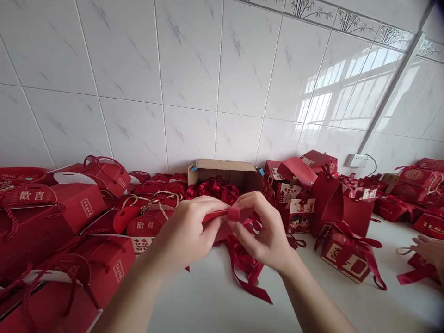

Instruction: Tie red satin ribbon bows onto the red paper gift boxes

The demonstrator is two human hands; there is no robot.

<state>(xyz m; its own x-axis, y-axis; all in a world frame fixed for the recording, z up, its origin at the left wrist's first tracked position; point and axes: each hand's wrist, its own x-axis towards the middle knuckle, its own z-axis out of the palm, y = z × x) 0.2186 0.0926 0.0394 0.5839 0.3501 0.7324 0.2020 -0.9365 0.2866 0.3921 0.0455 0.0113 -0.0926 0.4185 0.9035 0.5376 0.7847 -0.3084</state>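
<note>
In the middle of the view, my left hand (pixel 190 226) is closed around the folded top edge of a red gift box (pixel 214 215), most of which is hidden behind my hands. A red ribbon (pixel 233 213) wraps over the end of that edge. My right hand (pixel 265 231) is bent round with thumb and fingers pinching at the ribbon. Loose dark red ribbons (pixel 248 273) trail on the white table (pixel 197 296) just below my hands. Directly behind them stands an open cardboard carton (pixel 224 164) filled with more red ribbon.
Red gift boxes with rope handles (pixel 69 203) crowd the left side. Stacked red boxes (pixel 300 215) stand right of the carton, with a ribbon-tied box (pixel 347 252) in front. Another person's hand (pixel 430 252) is at the far right edge. A power strip (pixel 357 160) sits against the tiled wall.
</note>
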